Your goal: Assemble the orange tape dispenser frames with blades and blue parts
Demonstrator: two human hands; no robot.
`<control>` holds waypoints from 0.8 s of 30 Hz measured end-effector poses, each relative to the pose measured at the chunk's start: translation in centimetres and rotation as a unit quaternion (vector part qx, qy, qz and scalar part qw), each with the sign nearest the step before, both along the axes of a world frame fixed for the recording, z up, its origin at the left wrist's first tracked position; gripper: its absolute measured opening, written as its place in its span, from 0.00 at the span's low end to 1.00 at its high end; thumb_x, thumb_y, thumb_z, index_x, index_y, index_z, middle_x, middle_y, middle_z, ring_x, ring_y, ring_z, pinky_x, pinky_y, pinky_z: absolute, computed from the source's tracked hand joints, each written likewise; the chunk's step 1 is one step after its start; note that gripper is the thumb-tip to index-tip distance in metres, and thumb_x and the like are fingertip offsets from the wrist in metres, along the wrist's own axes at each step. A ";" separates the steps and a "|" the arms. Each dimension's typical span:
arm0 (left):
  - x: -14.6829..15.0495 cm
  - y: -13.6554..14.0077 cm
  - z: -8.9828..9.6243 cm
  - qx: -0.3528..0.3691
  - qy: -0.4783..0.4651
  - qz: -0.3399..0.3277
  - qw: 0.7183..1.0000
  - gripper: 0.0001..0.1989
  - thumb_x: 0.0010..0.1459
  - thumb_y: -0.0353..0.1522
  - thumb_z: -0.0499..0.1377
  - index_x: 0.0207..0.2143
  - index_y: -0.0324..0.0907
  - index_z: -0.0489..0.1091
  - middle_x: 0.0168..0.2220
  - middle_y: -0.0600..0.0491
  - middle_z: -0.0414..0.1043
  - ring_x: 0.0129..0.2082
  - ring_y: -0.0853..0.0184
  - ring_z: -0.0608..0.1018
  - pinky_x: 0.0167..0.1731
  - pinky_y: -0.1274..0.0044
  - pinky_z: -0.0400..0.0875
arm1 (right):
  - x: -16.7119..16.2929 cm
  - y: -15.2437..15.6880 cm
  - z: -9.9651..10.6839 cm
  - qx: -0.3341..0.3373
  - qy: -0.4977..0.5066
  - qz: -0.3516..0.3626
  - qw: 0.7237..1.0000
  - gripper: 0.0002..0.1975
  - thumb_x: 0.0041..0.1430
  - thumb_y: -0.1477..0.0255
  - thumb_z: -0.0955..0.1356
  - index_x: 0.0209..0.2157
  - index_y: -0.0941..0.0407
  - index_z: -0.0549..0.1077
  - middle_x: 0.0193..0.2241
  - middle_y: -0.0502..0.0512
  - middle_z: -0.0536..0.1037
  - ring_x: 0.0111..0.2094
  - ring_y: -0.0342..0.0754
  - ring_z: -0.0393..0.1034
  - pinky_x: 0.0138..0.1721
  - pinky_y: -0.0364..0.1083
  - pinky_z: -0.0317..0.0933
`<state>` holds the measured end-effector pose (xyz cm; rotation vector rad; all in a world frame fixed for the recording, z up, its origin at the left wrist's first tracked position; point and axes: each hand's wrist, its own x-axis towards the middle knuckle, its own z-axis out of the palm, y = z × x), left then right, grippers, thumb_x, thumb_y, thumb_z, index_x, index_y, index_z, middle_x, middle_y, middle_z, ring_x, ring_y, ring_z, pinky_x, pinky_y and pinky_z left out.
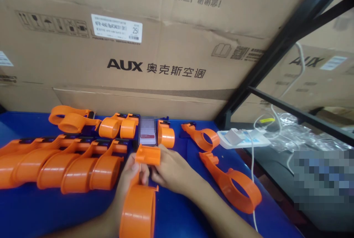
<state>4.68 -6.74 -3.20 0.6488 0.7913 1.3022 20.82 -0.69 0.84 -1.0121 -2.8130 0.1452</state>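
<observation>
An orange plastic tape dispenser (138,208) is upright in front of me, its round hub toward me and its flat head (148,155) away. My left hand (132,171) is closed around its handle, thumb on the near side. Against the right side of the head, my right hand (171,168) has its fingers curled; the fingertips are partly hidden behind it. Two more orange dispensers lie to the right, one near (240,190) and one farther back (204,138). Another dispenser (166,135) stands just beyond my right hand.
Overlapping dispensers with dark heads (80,171) form a row on the left of the blue table (177,212); several more stand behind. A phone (147,131) props up at the back. A white power strip (243,138) trails a cable at right, beside a black frame (249,87). Cardboard boxes (166,39) wall the back.
</observation>
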 end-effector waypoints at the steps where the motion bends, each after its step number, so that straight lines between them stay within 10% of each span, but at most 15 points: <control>1: 0.0 0.0 0.2 0.006 -0.005 0.001 1.000 0.27 0.55 0.54 0.64 0.21 0.41 0.65 0.21 0.55 0.63 0.23 0.68 0.66 0.28 0.76 0.63 | -0.1 0.0 0.0 -0.002 0.001 -0.001 1.000 0.08 0.66 0.72 0.65 0.42 0.57 0.75 0.49 0.64 0.78 0.50 0.56 0.72 0.49 0.50 0.68; 24: -0.1 0.5 0.5 0.008 0.027 0.047 0.999 0.28 0.54 0.55 0.65 0.21 0.41 0.64 0.20 0.55 0.63 0.21 0.70 0.64 0.25 0.76 0.62 | -0.1 0.2 -0.2 -0.015 0.110 0.030 0.993 0.09 0.72 0.70 0.65 0.47 0.55 0.76 0.54 0.61 0.78 0.54 0.53 0.73 0.55 0.50 0.70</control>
